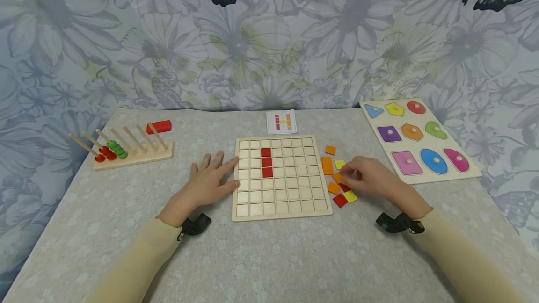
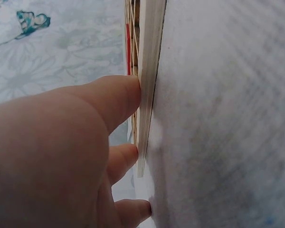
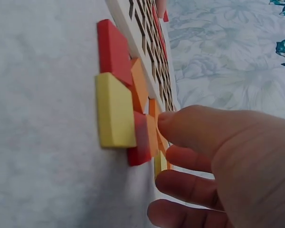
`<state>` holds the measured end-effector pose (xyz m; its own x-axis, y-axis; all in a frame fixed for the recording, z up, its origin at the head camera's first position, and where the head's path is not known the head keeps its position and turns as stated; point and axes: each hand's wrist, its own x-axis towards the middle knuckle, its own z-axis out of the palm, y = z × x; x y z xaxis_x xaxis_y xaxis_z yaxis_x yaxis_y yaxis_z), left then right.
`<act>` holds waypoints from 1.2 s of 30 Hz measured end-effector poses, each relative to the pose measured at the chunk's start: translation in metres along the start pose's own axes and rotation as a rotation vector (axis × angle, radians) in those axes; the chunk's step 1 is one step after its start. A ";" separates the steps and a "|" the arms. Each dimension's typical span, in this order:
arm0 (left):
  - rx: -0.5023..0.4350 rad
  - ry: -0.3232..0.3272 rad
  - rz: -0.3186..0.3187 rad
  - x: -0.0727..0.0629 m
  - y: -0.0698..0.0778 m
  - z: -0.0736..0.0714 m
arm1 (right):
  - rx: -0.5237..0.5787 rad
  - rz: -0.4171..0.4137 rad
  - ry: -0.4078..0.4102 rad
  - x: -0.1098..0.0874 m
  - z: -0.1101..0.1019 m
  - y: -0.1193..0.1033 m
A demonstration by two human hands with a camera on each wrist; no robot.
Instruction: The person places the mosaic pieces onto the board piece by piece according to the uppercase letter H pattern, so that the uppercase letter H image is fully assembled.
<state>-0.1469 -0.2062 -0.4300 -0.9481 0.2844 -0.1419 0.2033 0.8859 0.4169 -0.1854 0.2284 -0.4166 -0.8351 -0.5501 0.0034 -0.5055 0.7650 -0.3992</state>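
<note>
A wooden grid board (image 1: pixel 294 207) lies in the middle of the table, with three red square tiles (image 1: pixel 267 162) set in one column. At its left edge rests my left hand (image 1: pixel 206 179), fingers spread; the left wrist view shows thumb and fingertips against the board's side (image 2: pixel 149 57). Over a loose pile of tiles right of the board hovers my right hand (image 1: pixel 372 179), thumb and fingertips at an orange tile (image 1: pixel 338 178). The pile also has a yellow tile (image 3: pixel 115 111) and a red tile (image 3: pixel 113 50). No tile shows gripped between the right fingers.
A pattern card (image 1: pixel 281 122) lies behind the board. At the left stands a wooden peg rack (image 1: pixel 139 160) with red and green beads, a red block (image 1: pixel 159 126) behind it. A shape puzzle board (image 1: pixel 408 144) lies at the right. A floral wall rises behind the table.
</note>
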 end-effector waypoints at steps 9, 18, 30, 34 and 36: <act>-0.007 -0.013 -0.004 0.001 0.001 0.000 | 0.015 0.033 0.036 -0.014 0.007 0.002; -0.012 -0.011 -0.003 0.000 0.002 -0.001 | -0.019 0.030 0.071 -0.015 0.012 0.003; -0.006 0.004 0.004 -0.001 0.001 -0.001 | -0.003 0.047 0.086 -0.016 0.008 0.013; -0.005 0.005 0.000 -0.001 0.001 -0.001 | 0.066 0.060 0.049 -0.017 0.006 0.017; -0.003 0.007 0.000 0.000 0.001 -0.001 | 0.087 0.070 0.021 -0.018 0.005 0.018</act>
<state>-0.1466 -0.2059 -0.4284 -0.9498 0.2816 -0.1361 0.2022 0.8850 0.4194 -0.1786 0.2504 -0.4281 -0.8726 -0.4883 -0.0080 -0.4257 0.7686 -0.4776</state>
